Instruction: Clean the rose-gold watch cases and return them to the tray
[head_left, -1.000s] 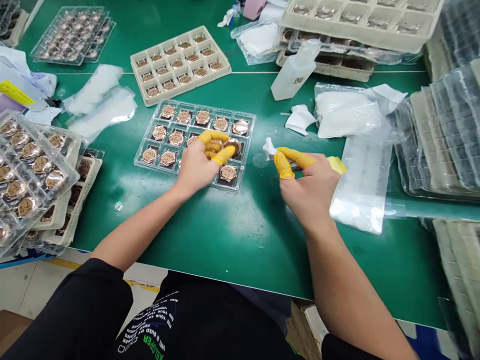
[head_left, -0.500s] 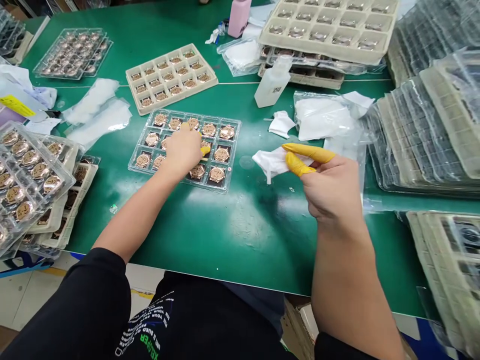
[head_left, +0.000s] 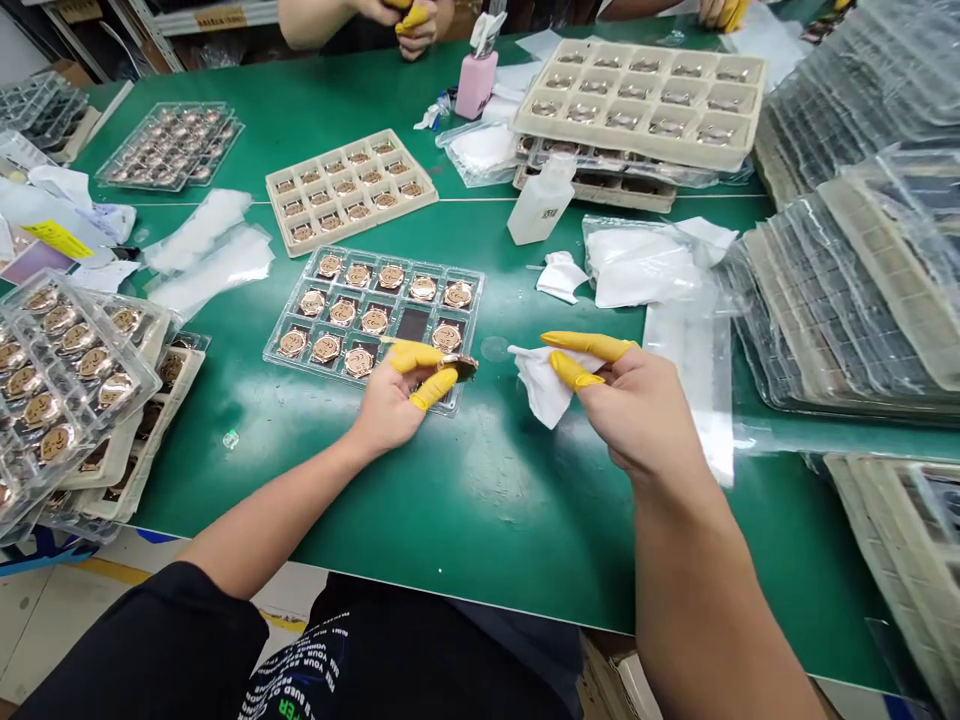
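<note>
Two hands (head_left: 386, 408) (head_left: 637, 410), one rose-gold watch case (head_left: 459, 366), one white cloth (head_left: 544, 385)

green letters "per" (head_left: 288, 707), on a black t-shirt (head_left: 375, 650), other print unreadable

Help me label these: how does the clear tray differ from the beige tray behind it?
The clear tray is transparent plastic, the beige tray opaque. The clear tray shows one empty pocket, the beige tray none. Both lie on the green mat, holding rose-gold pieces in grids.
</note>
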